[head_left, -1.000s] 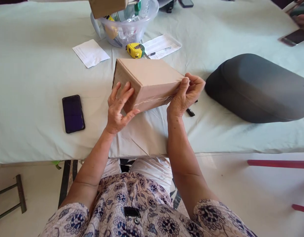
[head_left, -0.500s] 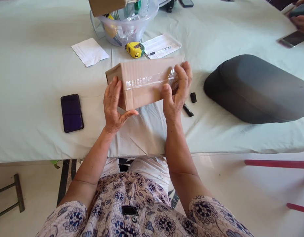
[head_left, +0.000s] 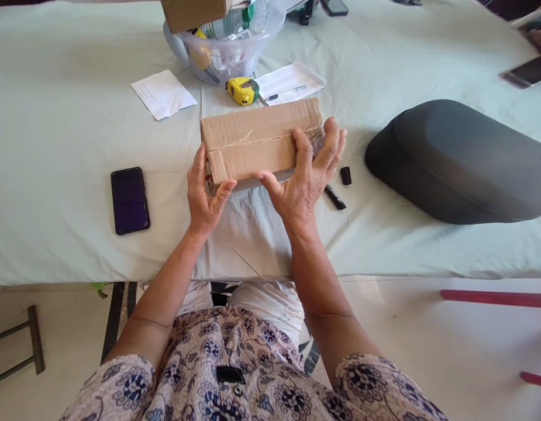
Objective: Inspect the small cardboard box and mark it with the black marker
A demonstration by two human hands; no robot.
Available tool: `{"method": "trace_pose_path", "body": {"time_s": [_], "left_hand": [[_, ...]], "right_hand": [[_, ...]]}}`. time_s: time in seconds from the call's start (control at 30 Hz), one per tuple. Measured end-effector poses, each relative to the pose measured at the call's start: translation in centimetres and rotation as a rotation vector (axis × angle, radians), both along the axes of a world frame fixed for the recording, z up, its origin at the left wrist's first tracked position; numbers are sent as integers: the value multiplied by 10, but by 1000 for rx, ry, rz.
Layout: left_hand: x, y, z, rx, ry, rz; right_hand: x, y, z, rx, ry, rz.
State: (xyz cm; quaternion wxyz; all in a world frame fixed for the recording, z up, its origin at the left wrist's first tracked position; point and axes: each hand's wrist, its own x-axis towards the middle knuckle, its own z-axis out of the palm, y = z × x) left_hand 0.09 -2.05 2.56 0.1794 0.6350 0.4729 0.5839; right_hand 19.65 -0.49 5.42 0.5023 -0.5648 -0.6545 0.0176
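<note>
A brown cardboard box (head_left: 252,140) lies on the pale green table cover (head_left: 59,134), its taped seam facing up. My left hand (head_left: 203,196) grips the box's near left corner, thumb against the front face. My right hand (head_left: 305,175) rests on the right end of the box, fingers spread over the top and thumb along the front edge. A black marker (head_left: 334,197) and its cap (head_left: 345,175) lie just right of my right hand.
A dark phone (head_left: 130,200) lies at the left. A yellow tape measure (head_left: 243,90), papers with a pen (head_left: 290,82), a white slip (head_left: 164,93) and a clear bowl (head_left: 226,49) of items stand behind. A large dark grey case (head_left: 463,161) fills the right. Another person's hand and a phone (head_left: 527,71) show far right.
The box has been turned in my hands from tilted on edge to lying flat with the taped seam up. My right hand has shifted from its end onto its top.
</note>
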Motion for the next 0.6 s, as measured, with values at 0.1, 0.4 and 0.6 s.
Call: {"method": "trace_pose_path", "body": {"time_s": [0.1,0.4,0.6], "left_hand": [[3,1,-1,24,1,28],[7,-1,5,15,-31,42],[3,-2,3,5,-34,25]], "right_hand": [[-4,-1,-2,2,-22,-27],[1,4,-8,55,5,4],[6,6,-7,9,91,29]]}}
